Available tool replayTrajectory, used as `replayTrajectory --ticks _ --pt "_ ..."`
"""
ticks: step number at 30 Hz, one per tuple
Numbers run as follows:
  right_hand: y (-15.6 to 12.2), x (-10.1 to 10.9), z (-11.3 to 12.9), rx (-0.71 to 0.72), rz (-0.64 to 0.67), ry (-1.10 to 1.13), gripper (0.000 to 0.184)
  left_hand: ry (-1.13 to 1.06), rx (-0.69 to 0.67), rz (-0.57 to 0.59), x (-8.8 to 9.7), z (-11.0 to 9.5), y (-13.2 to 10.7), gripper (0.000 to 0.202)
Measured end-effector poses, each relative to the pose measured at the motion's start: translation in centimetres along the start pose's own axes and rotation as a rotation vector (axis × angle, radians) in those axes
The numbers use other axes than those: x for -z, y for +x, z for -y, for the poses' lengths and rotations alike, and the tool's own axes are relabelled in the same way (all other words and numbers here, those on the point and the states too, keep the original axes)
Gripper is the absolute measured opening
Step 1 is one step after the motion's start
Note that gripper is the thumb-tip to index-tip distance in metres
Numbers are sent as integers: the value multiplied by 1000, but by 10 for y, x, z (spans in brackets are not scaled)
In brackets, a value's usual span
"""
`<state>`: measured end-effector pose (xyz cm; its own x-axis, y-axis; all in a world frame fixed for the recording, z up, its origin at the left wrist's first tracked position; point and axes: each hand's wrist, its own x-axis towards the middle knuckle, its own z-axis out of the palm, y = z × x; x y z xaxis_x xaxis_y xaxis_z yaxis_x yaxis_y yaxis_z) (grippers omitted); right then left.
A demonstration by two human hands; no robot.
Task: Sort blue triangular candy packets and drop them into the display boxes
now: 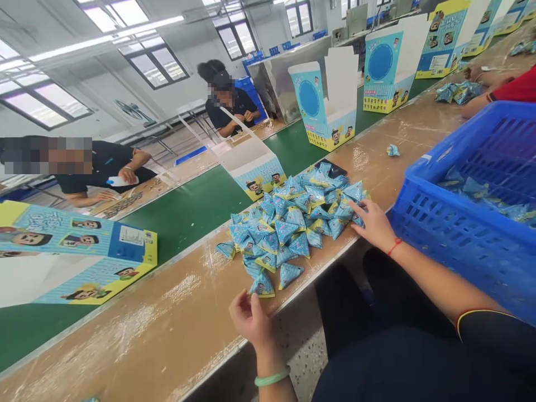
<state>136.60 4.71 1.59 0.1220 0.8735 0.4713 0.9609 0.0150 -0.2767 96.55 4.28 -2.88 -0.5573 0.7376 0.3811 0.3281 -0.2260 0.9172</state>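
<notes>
A heap of small pyramid-shaped blue and yellow packets lies on the brown tabletop. At the heap's right edge my right hand reaches in with spread fingers, its fingertips against the outer packets and none gripped. Below the near-left end of the heap is my left hand, its fingers loosely curled and the thumb apart from them. No packet shows in it. The closest packet lies just beyond its thumb. A printed open carton stands behind the heap on the green belt.
A blue plastic crate with more packets stands at my right. Other open cartons line the belt, one tipped carton at left. A loose packet lies farther up. Two people work across the belt; a red-sleeved person's arm is at far right.
</notes>
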Motion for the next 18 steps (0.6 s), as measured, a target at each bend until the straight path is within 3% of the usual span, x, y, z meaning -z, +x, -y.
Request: replayTrajectory --ticks 6,10,13,16,18 --pt "11 -20 -15 72 46 -62 47 -9 37 -41 0 -1 1 43" --pt "-3 -21 -22 51 -222 166 33 22 -8 -36 0 -2 1 41" --pt "-3 -3 -11 -17 -458 394 37 51 -39 -43 0 -4 1 38" --pt "44 28 3 -106 -667 579 56 116 -120 -27 1 -3 2 36" --pt "111 50 4 -131 -802 695 67 168 -173 -11 2 2 4 35"
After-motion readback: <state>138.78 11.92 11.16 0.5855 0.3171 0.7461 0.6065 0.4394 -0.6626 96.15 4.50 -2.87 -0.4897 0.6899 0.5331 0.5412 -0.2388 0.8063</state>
